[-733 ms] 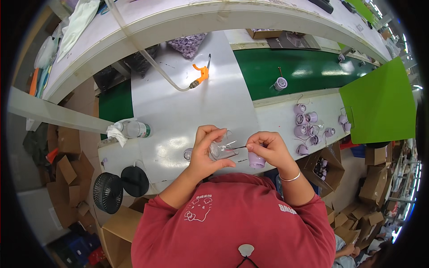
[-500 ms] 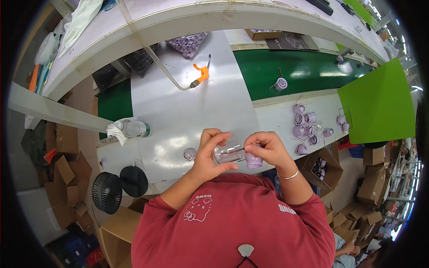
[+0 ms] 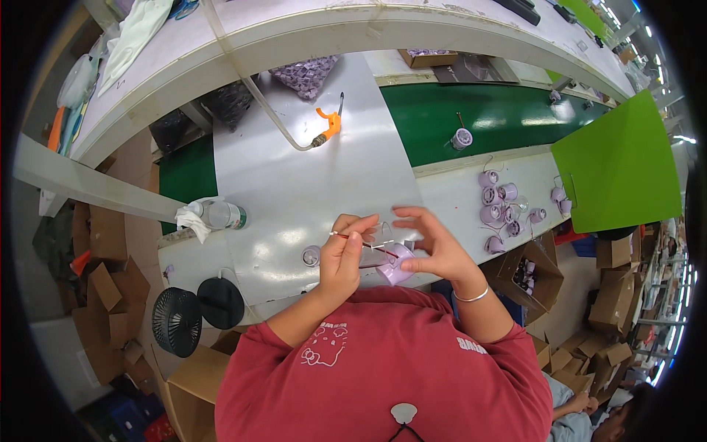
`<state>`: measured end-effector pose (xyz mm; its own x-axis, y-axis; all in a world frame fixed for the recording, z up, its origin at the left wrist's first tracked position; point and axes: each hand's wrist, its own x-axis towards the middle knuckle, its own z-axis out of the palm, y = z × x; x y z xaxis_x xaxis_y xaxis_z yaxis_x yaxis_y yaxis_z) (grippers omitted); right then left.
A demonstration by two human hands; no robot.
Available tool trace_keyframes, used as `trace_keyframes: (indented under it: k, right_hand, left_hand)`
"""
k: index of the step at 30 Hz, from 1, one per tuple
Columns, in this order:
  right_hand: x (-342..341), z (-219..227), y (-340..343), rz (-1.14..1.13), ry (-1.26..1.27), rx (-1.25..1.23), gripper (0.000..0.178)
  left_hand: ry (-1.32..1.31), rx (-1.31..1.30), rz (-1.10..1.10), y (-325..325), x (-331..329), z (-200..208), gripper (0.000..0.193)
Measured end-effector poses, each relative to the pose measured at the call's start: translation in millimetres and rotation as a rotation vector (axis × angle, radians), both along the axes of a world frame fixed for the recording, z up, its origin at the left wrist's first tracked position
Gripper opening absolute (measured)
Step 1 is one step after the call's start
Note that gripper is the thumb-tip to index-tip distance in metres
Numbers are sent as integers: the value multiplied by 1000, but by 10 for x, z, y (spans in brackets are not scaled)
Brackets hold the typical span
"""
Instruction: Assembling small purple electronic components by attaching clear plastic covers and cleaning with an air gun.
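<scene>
My left hand [image 3: 340,267] is closed, its thumb and finger pinching a dark red wire [image 3: 373,246] whose pale tip sticks out to the left. From there the wire runs to a lilac round housing [image 3: 395,271], which lies tilted in my right hand [image 3: 444,258], thumb on its side and fingers curved above. A clear plastic cup [image 3: 370,258] is partly visible between the hands; which hand supports it I cannot tell. On the grey worktop [image 3: 280,269], just left of my left hand, stands another lilac housing [image 3: 311,255].
An orange air gun [image 3: 333,127] hangs on a hose over the worktop. A clear bottle [image 3: 223,214] and black fan [image 3: 177,321] are at left. Several lilac housings [image 3: 490,214] sit at right, beside a green panel [image 3: 617,166] and open carton [image 3: 521,276]. A shelf [image 3: 309,38] spans the far side.
The wire has passed from my right fingers to my left hand's pinch. The lilac housing has shifted left and tilted, and the right fingers have spread wider around it.
</scene>
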<state>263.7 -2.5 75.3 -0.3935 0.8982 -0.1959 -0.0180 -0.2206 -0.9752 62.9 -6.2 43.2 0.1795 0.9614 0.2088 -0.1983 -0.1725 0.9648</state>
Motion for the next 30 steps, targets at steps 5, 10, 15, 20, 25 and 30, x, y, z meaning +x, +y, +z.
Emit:
trace_keyframes:
  k: [5,10,15,20,25,30]
  right_hand:
    - [-91,-213,-126,128,205,-175,77]
    - [-194,-22,-156,-174,-6,291,79]
    - [-213,52,-82,-5,-161,489,80]
    - [-427,-5,-188,-18,116,370,80]
    - [-497,-4,-232,0,284,221,73]
    - [-653,-43,-327,-17,183,358,70]
  left_hand:
    - [-47,83,52,10,36,50,39]
    - [-67,81,127,61,-34,-40,50]
    - [-227,9,38,-58,47,73,66]
    - [-345,-11,46,-132,117,160,76]
    - [-357,49,47,-158,100,185,71]
    - [-274,79,67,-199,61,261,69]
